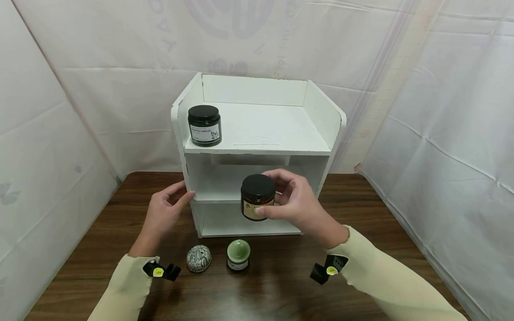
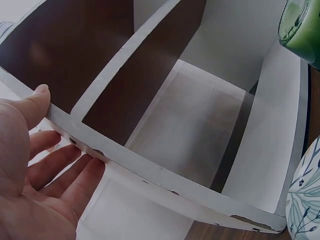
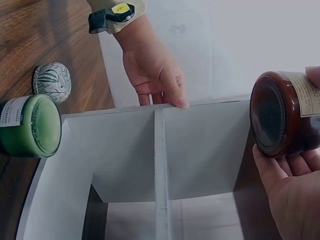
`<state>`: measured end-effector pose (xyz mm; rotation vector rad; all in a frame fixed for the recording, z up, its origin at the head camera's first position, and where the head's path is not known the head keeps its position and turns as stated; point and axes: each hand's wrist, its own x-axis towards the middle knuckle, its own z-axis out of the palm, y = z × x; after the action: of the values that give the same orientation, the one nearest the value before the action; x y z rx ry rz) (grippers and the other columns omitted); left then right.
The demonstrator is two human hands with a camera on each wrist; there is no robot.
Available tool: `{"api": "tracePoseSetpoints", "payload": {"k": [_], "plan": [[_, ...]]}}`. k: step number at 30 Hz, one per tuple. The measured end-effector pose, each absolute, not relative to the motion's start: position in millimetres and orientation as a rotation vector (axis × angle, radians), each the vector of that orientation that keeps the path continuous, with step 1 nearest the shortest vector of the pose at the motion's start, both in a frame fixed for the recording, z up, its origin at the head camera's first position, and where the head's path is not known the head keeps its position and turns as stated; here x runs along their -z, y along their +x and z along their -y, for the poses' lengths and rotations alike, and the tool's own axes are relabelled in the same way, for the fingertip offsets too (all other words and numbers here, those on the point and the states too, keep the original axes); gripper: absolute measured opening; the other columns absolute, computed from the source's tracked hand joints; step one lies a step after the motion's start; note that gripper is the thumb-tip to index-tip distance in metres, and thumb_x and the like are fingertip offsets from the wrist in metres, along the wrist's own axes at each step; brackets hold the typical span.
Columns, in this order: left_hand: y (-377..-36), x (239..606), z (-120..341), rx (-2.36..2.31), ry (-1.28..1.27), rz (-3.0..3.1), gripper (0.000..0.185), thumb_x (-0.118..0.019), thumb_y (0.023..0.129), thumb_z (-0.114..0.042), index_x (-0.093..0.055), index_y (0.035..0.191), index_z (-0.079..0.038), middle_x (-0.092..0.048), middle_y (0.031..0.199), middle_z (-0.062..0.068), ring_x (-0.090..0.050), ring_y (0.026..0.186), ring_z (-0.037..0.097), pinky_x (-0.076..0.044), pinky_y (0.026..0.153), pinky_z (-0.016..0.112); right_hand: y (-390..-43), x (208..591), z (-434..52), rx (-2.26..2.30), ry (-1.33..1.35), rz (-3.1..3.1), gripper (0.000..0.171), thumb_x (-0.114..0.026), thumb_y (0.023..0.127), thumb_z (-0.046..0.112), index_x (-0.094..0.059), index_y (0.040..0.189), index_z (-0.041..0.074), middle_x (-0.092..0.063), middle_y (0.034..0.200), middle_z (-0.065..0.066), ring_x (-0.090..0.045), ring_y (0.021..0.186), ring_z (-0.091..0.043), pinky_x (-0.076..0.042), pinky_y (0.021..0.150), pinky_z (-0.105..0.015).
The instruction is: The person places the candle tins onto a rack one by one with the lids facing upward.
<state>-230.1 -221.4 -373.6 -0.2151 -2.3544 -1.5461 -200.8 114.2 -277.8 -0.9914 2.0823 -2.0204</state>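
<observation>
My right hand (image 1: 295, 200) grips an amber glass jar (image 3: 287, 117) with a black lid and a cream label, held up before the shelf's lower compartments. Its dark round base faces the right wrist camera. My left hand (image 1: 162, 211) pinches the front edge of the left side panel of a white shelf unit (image 1: 261, 149); in the left wrist view the thumb (image 2: 40, 102) is at the edge, the other fingers along the outer face. A dark candle jar (image 1: 205, 127) with a white label stands at the left of the top shelf.
On the brown wooden table (image 1: 277, 285), in front of the shelf, a leaf-patterned domed tin (image 1: 198, 258) sits left of a green glass candle jar (image 1: 238, 254). White sheeting (image 1: 128, 107) hangs behind and at both sides.
</observation>
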Motion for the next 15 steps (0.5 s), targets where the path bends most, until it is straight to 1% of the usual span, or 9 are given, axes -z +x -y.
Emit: {"api": "tracePoseSetpoints", "payload": {"k": [3, 5, 11, 15], "plan": [[-231, 375, 222, 1.528, -0.209, 2.361, 0.058, -0.066, 0.100, -0.042, -0.058, 0.145, -0.008, -0.064, 0.141, 0.015, -0.062, 0.116, 0.004, -0.050, 0.085, 0.007, -201, 272, -113, 2.032, -0.971, -2.082, 0.061, -0.086, 0.073, -0.004, -0.060, 0.128, -0.003, -0.065, 0.124, -0.012, -0.068, 0.104, -0.019, -0.058, 0.089, -0.026], [-231, 376, 222, 1.520, -0.208, 2.358, 0.058, -0.066, 0.100, -0.043, -0.058, 0.145, -0.008, -0.065, 0.140, 0.014, -0.063, 0.115, 0.003, -0.050, 0.084, 0.007, -202, 269, -112, 2.036, -0.965, -2.085, 0.060, -0.085, 0.073, -0.004, -0.060, 0.128, -0.003, -0.065, 0.123, -0.012, -0.068, 0.103, -0.019, -0.058, 0.089, -0.026], [-232, 376, 222, 1.529, -0.209, 2.342, 0.056, -0.067, 0.099, -0.041, -0.059, 0.144, -0.008, -0.066, 0.137, 0.016, -0.062, 0.107, -0.007, -0.052, 0.083, 0.008, -209, 260, -111, 2.022, -0.973, -2.116, 0.060, -0.085, 0.073, -0.004, -0.060, 0.127, -0.003, -0.065, 0.121, -0.010, -0.068, 0.102, -0.019, -0.058, 0.089, -0.025], [-231, 374, 220, 1.543, -0.214, 2.337, 0.055, -0.068, 0.099, -0.038, -0.059, 0.144, -0.007, -0.066, 0.137, 0.017, -0.060, 0.106, -0.011, -0.051, 0.083, 0.007, -212, 255, -110, 2.016, -0.977, -2.148, 0.058, -0.084, 0.074, -0.005, -0.061, 0.126, -0.002, -0.065, 0.121, -0.011, -0.068, 0.101, -0.019, -0.058, 0.088, -0.025]]}}
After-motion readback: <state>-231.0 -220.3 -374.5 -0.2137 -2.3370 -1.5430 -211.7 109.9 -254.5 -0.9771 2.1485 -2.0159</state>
